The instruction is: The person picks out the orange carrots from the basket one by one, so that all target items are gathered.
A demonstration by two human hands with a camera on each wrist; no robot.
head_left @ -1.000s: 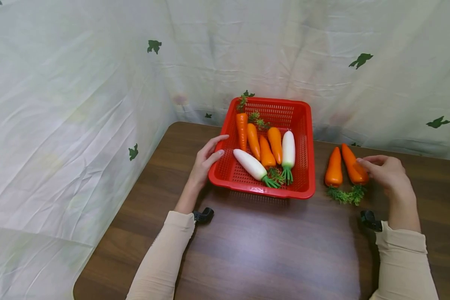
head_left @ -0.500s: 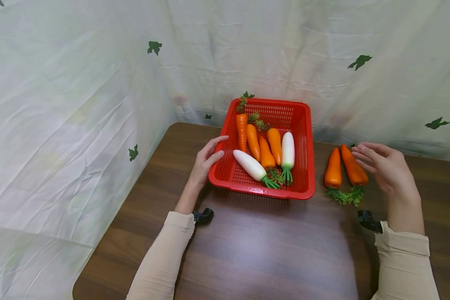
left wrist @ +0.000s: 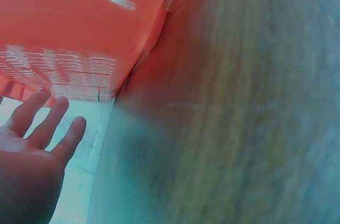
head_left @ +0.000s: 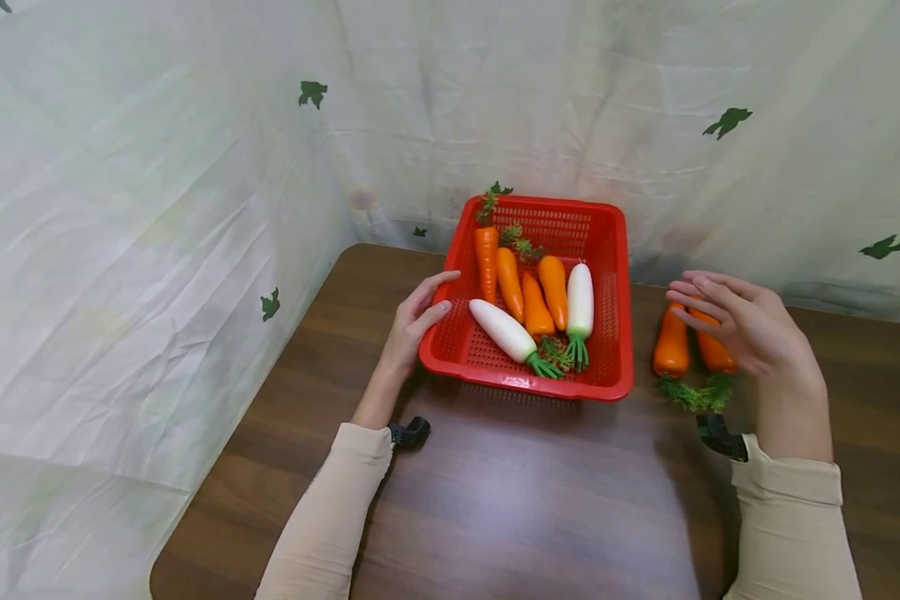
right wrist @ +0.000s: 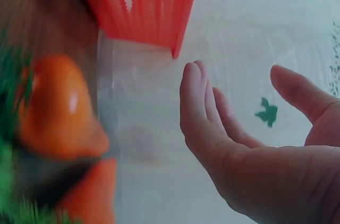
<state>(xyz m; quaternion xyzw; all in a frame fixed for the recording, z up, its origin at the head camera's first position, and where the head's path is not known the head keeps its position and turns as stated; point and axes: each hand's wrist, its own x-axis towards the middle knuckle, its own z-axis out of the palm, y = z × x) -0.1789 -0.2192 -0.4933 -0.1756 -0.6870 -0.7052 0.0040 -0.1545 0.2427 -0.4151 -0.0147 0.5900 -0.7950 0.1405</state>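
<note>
Head view: the left hand is at the near-left side of the red basket, its thumb and forefinger on the rim. Just beyond that thumb, inside the basket, lies a white radish; another radish lies farther from this hand, toward the right one. Four carrots lie between and beyond them. The right hand is raised, fingers extended and grasping nothing, above two carrots on the table, whose leafy ends point toward the wearer. Its fingers partly cover them. White cloth hangs beyond both hands.

Left wrist view: three fingers are straight and spread, with the basket's slotted wall ahead of their tips; whether those tips press it, I cannot tell.

Right wrist view: the thumb stands wide of the fingers. The basket is ahead of the fingertips, and the carrots, blurred, lie apart from the hand on the side away from its thumb.
</note>
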